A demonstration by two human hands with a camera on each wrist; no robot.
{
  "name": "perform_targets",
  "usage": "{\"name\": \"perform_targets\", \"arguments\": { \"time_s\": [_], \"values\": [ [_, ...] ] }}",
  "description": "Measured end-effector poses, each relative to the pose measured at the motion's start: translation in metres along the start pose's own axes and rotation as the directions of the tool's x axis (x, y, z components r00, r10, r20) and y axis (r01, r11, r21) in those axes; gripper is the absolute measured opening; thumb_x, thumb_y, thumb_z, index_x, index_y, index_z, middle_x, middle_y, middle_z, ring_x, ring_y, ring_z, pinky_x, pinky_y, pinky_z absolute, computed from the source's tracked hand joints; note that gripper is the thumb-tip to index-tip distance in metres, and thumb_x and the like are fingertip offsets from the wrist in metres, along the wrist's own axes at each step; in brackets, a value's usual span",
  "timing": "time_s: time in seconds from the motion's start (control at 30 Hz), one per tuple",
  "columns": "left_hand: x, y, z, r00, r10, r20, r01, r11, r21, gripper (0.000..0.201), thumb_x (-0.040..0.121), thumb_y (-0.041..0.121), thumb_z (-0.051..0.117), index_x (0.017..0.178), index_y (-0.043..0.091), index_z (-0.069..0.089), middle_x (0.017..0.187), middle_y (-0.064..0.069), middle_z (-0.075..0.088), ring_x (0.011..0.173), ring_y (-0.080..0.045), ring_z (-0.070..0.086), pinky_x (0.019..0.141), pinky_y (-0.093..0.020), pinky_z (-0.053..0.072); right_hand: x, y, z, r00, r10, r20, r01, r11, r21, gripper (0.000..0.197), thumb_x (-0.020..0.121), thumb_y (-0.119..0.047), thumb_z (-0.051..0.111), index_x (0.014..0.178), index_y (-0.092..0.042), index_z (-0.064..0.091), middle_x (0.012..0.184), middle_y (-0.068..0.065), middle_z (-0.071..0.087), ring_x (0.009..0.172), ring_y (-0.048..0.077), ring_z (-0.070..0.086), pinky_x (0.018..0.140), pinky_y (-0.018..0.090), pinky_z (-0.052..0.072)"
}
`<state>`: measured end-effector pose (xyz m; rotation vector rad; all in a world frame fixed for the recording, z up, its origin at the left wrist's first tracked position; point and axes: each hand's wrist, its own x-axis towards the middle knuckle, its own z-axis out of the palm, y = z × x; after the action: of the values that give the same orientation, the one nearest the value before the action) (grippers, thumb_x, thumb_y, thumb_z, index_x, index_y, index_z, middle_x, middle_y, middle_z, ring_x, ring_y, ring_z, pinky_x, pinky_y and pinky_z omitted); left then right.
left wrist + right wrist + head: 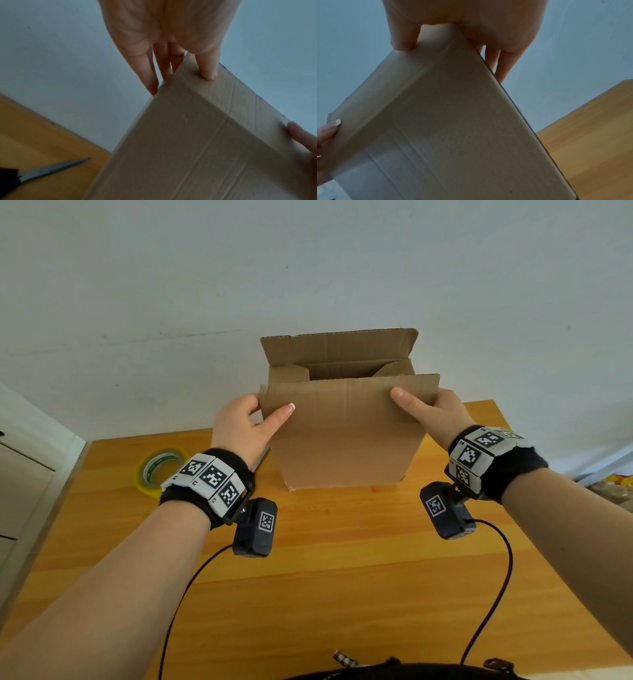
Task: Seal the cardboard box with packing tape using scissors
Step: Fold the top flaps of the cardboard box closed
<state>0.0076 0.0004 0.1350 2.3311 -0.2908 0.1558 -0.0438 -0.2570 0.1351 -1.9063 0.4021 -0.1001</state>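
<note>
**Folding the near flap shut, both corners held**

Off to the outer side of the left hand, on the desk [325, 559]: packing tape [159, 470], a yellow-green roll lying flat, untouched. Just below that wrist, closer to the box: scissors [51, 170], blades together, flat on the wood.

Left hand [239, 429]: closed in a pinch on the left upper corner of the near flap [346, 402], thumb on the outer face, fingers [149, 75] reaching behind the edge.

Between the two hands: cardboard box [346, 453], standing on the desk near the wall, top open, far flap upright, the two short side flaps already leaning inward.

Right hand [435, 412]: a matching pinch on the right upper corner, thumb in front, fingers behind.

Advice for the step, as judged from this: push both corners forward and down together, evenly, to bend along the crease rather than buckle the panel. Keep the side flaps tucked underneath first. Bring the far flap down to meet it with no gap, then hold the seam flat with one hand before reaching outward past the left wrist for the tape.
</note>
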Motion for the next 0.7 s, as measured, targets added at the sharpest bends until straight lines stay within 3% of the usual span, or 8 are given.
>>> {"name": "perform_targets", "arguments": {
  "time_s": [0.07, 0.13, 0.2, 0.3, 0.4, 0.5, 0.6, 0.7],
  "values": [
    [0.000, 0.000, -0.001, 0.999, 0.002, 0.039, -0.004, 0.999, 0.042, 0.037, 0.085, 0.044, 0.060, 0.090, 0.007, 0.065, 0.084, 0.000, 0.062, 0.079, -0.012, 0.054, 0.066, -0.013, 0.037, 0.000, 0.001, -0.001, 1.000, -0.013, 0.013, 0.013, 1.000, -0.009, 0.048, 0.083, -0.042, 0.061, 0.119, -0.011, 0.056, 0.103, 0.000, 0.059, 0.095, 0.016, 0.056, 0.071, 0.020, 0.041],
    [0.001, 0.002, -0.002, 0.998, 0.002, 0.060, -0.007, 0.997, 0.077, 0.031, 0.085, 0.043, 0.060, 0.077, 0.014, 0.059, 0.072, 0.008, 0.057, 0.067, -0.004, 0.050, 0.060, -0.010, 0.035, 0.001, 0.002, -0.001, 1.000, -0.014, 0.023, 0.014, 1.000, -0.008, 0.048, 0.082, -0.041, 0.063, 0.119, -0.011, 0.056, 0.102, -0.001, 0.059, 0.094, 0.015, 0.055, 0.068, 0.018, 0.041],
    [0.001, 0.000, -0.002, 0.998, -0.013, 0.056, 0.010, 0.998, 0.057, 0.029, 0.085, 0.043, 0.060, 0.072, 0.017, 0.056, 0.071, 0.008, 0.057, 0.067, -0.004, 0.051, 0.062, -0.015, 0.038, 0.003, 0.001, -0.001, 0.999, -0.004, 0.035, 0.004, 1.000, 0.023, 0.048, 0.081, -0.040, 0.064, 0.119, -0.012, 0.056, 0.103, -0.001, 0.059, 0.095, 0.016, 0.056, 0.070, 0.018, 0.042],
    [0.004, -0.005, -0.001, 0.999, -0.047, 0.023, 0.048, 0.999, -0.022, 0.040, 0.084, 0.045, 0.060, 0.085, 0.005, 0.064, 0.086, -0.011, 0.066, 0.081, -0.022, 0.060, 0.070, -0.028, 0.049, 0.005, 0.000, -0.003, 0.999, -0.024, 0.022, 0.022, 0.995, 0.097, 0.048, 0.082, -0.033, 0.067, 0.124, -0.014, 0.053, 0.106, -0.003, 0.060, 0.100, 0.014, 0.058, 0.077, 0.020, 0.044],
    [0.002, -0.005, 0.001, 0.999, -0.048, 0.001, 0.048, 0.997, -0.057, 0.026, 0.087, 0.038, 0.060, 0.087, 0.012, 0.065, 0.088, -0.003, 0.067, 0.083, -0.016, 0.060, 0.069, -0.016, 0.045, 0.002, 0.005, -0.002, 0.997, -0.073, -0.036, 0.078, 0.988, 0.135, 0.041, 0.085, -0.025, 0.065, 0.124, -0.022, 0.051, 0.101, -0.016, 0.059, 0.093, 0.000, 0.056, 0.078, 0.015, 0.046],
    [0.000, -0.003, 0.003, 0.998, -0.059, -0.016, 0.057, 0.993, -0.107, 0.018, 0.087, 0.032, 0.062, 0.094, 0.016, 0.066, 0.096, 0.002, 0.067, 0.091, -0.014, 0.061, 0.082, -0.027, 0.050, 0.002, 0.015, -0.001, 0.993, -0.095, -0.070, 0.099, 0.994, 0.053, 0.037, 0.085, -0.033, 0.064, 0.119, -0.021, 0.057, 0.106, -0.007, 0.063, 0.101, 0.012, 0.059, 0.087, 0.029, 0.049],
    [0.000, -0.005, 0.005, 0.997, -0.072, -0.030, 0.067, 0.989, -0.134, 0.021, 0.086, 0.030, 0.064, 0.102, 0.017, 0.066, 0.103, 0.002, 0.067, 0.101, -0.015, 0.062, 0.090, -0.037, 0.051, 0.002, 0.020, 0.001, 0.987, -0.131, -0.088, 0.133, 0.991, 0.015, 0.034, 0.085, -0.035, 0.062, 0.116, -0.020, 0.059, 0.104, -0.005, 0.065, 0.098, 0.014, 0.060, 0.085, 0.030, 0.051],
    [0.000, -0.005, 0.006, 0.997, -0.073, -0.025, 0.069, 0.988, -0.137, 0.021, 0.086, 0.030, 0.063, 0.103, 0.017, 0.065, 0.105, 0.002, 0.067, 0.103, -0.016, 0.062, 0.092, -0.038, 0.051, 0.002, 0.021, 0.002, 0.985, -0.143, -0.093, 0.144, 0.989, 0.004, 0.033, 0.085, -0.036, 0.062, 0.115, -0.021, 0.060, 0.102, -0.005, 0.065, 0.096, 0.013, 0.061, 0.082, 0.027, 0.051]
  ]
}}
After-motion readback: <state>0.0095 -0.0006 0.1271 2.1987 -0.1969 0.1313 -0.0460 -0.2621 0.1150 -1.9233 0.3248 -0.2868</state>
